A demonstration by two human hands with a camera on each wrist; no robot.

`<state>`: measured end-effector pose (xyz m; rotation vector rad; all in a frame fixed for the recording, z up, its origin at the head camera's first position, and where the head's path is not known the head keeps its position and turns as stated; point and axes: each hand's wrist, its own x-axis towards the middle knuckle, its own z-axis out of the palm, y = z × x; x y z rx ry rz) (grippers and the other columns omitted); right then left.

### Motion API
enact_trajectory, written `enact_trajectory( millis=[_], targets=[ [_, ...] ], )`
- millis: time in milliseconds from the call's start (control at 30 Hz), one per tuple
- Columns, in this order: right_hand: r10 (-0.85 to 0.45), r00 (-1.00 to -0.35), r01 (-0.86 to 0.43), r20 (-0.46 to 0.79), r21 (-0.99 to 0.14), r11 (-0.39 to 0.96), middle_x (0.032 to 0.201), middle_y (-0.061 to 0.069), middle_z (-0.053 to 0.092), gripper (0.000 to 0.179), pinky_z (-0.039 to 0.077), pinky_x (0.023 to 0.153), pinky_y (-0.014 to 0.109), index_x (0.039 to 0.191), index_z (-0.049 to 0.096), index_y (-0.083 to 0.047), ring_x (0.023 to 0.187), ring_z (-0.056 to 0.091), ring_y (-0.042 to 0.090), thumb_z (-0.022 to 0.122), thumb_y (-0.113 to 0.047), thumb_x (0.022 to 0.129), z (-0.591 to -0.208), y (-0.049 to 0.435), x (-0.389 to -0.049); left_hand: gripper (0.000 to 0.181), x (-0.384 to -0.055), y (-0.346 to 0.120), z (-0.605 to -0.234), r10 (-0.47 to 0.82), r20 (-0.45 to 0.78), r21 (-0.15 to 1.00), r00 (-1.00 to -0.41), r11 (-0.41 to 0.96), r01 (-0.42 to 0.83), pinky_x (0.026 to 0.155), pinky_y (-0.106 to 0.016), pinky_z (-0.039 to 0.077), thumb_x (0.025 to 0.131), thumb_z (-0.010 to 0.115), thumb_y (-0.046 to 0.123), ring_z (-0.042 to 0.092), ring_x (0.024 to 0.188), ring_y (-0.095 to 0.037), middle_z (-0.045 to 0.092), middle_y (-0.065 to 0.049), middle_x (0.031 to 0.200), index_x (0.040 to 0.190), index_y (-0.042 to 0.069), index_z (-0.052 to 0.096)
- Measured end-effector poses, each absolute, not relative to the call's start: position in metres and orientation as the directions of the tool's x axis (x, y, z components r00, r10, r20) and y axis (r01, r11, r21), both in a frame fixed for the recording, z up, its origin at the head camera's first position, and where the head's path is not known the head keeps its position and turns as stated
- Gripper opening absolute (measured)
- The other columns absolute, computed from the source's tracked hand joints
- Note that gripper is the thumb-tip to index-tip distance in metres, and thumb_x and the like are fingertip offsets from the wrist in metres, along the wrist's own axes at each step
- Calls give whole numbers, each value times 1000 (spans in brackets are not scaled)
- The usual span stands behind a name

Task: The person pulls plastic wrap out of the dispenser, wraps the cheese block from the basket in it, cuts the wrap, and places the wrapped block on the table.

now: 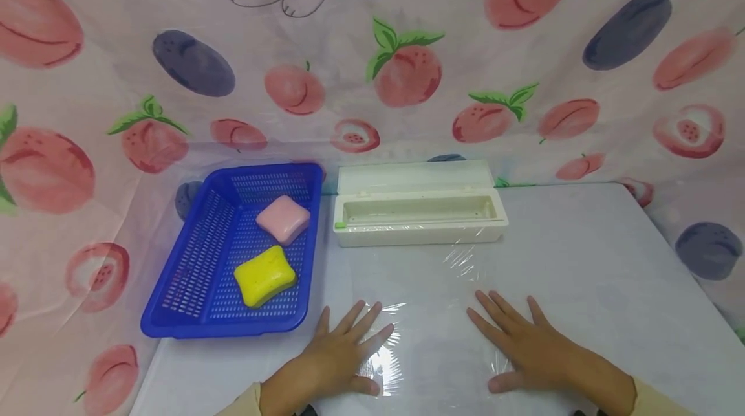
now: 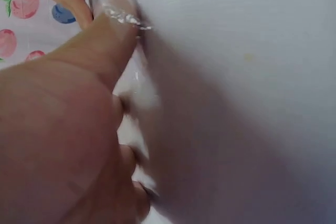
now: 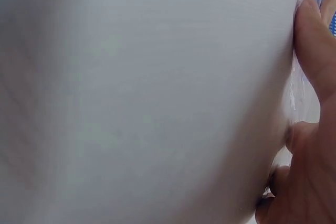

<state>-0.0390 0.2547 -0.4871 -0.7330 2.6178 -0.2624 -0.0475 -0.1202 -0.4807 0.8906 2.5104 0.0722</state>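
Observation:
A clear sheet of cling film lies on the white table and reaches toward a white cling film dispenser with its lid up. My left hand rests on the film's left side, fingers spread. On its right side lies my right hand, also with fingers spread. Glare and small wrinkles show in the film near the left hand. In the left wrist view, shiny film shows at the thumb. The right wrist view has the thumb and fingertips against the surface.
A blue plastic basket stands to the left. Inside are a pink soap bar and a yellow soap bar. Behind the table hangs a fruit-print cloth, which also runs down both sides.

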Motion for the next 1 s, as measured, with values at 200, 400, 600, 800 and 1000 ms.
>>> enact_trajectory(
  millis=[200,400,600,800,1000],
  targets=[
    [-533,-785,-463,-315,-274,843,173,6,9,116,11,108,86,164,22,-32,157,16,39,52,-93,70,-486,255,-37,91,-42,-129,-487,624,-354,142,-697,772,619,115,-77,21,86,49,80,8,160,-29,5,5,173,162,41,18],
    [-534,-785,-454,-314,-295,841,173,6,10,116,10,108,85,163,23,-31,157,16,40,56,-91,69,-483,255,-38,86,-35,-136,-482,597,-363,184,-715,798,574,116,-76,20,89,51,76,9,160,-30,8,7,173,162,39,22],
    [-526,-782,-457,-335,-266,849,174,0,9,114,13,109,84,163,19,-37,158,16,35,55,-91,70,-486,259,-38,85,-32,-139,-484,605,-343,186,-718,794,579,116,-76,19,91,48,76,9,160,-33,6,6,173,162,39,21],
    [-544,-784,-454,-298,-320,831,174,-2,9,111,11,109,84,163,19,-36,158,14,36,58,-87,73,-491,266,-37,85,-32,-140,-486,612,-322,158,-722,787,596,116,-75,20,92,44,76,9,160,-33,6,5,173,163,39,18],
    [-537,-768,-408,-350,-379,831,174,3,7,114,3,107,86,164,21,-33,157,11,41,63,-85,70,-487,264,-39,81,-28,-140,-474,610,-299,109,-734,786,609,115,-70,32,92,55,69,26,155,-34,14,5,173,161,37,29]
  ],
)
